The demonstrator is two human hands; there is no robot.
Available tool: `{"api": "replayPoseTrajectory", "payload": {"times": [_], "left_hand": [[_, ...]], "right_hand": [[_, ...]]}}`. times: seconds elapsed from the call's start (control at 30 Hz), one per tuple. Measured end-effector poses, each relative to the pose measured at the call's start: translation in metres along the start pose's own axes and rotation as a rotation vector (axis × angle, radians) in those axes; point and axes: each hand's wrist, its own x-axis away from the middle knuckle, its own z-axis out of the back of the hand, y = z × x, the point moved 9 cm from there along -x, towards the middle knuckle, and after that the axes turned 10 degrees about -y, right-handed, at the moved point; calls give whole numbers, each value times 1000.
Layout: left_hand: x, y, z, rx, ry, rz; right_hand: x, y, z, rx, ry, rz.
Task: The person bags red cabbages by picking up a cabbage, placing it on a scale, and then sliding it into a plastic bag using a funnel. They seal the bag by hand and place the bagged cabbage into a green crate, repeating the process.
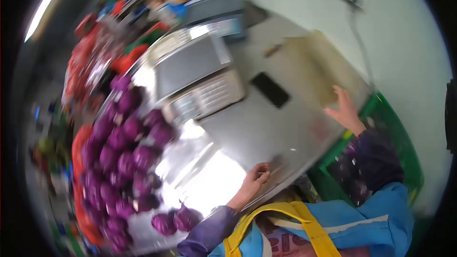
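My left hand (253, 182) is over the near part of the metal table (238, 138), its fingers curled and thumb drawn in. A thin, greyish, blurred shape (280, 163) extends from its fingertips; I cannot make out what it is. My right hand (343, 110) is raised at the table's right edge, fingers spread and nothing in them. Beneath it shows the corner of a brownish flat sheet or board (309, 69). Two purple cabbages (174, 221) sit apart at the front edge, left of my left hand. A large heap of purple cabbages (121, 152) covers the table's left side.
A weighing scale (204, 76) stands mid-table, with another scale (214, 12) behind. A black phone (270, 89) lies right of it. A green crate (395, 128) with purple scraps stands at the right. Red bags (88, 62) hang back left. A cable (362, 43) runs down the wall.
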Motion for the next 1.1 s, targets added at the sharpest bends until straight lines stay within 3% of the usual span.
{"api": "replayPoseTrajectory", "payload": {"times": [0.13,0.17,0.2,0.27,0.33,0.47,0.53,0.6,0.67,0.7,0.73,0.77,0.8,0.83,0.87,0.9,0.93,1.0,1.1], "left_hand": [[50,-19,47,98,267,-94],[61,-21,51,131,286,-81],[71,-27,55,155,289,-67],[90,-40,69,218,386,-90],[102,-55,78,301,408,-120],[143,-49,104,386,496,-160],[164,-43,129,348,565,-344],[208,-31,162,280,686,-373],[275,-13,196,221,919,-358],[296,-30,220,204,1008,-407],[333,-25,239,169,1212,-492],[356,-64,278,181,1349,-554],[390,-64,289,337,1548,-464],[430,-121,342,89,1894,-325],[459,-105,345,181,1879,-350],[484,-133,365,126,2083,-49],[503,-136,376,36,2162,27],[517,-148,399,148,2181,221],[510,-173,430,239,2145,388]], "right_hand": [[-81,18,-73,263,-49,68],[-89,20,-84,286,-281,-209],[-125,81,-114,208,-189,130],[-147,93,-114,-163,-171,167],[-111,5,-78,-79,-30,111],[-40,-79,-91,45,-15,533],[5,-93,-119,195,-292,543],[58,-118,-135,351,-305,857],[91,-140,-141,298,-552,926],[91,-136,-141,298,-552,928],[94,-123,-155,371,-694,913],[98,-114,-167,444,-836,891],[100,-123,-166,444,-834,887],[97,-132,-164,444,-852,818],[94,-141,-162,444,-868,749],[92,-153,-159,442,-863,744],[90,-167,-155,434,-844,760],[90,-183,-149,428,-812,770],[77,-177,-149,375,-880,592]]}}
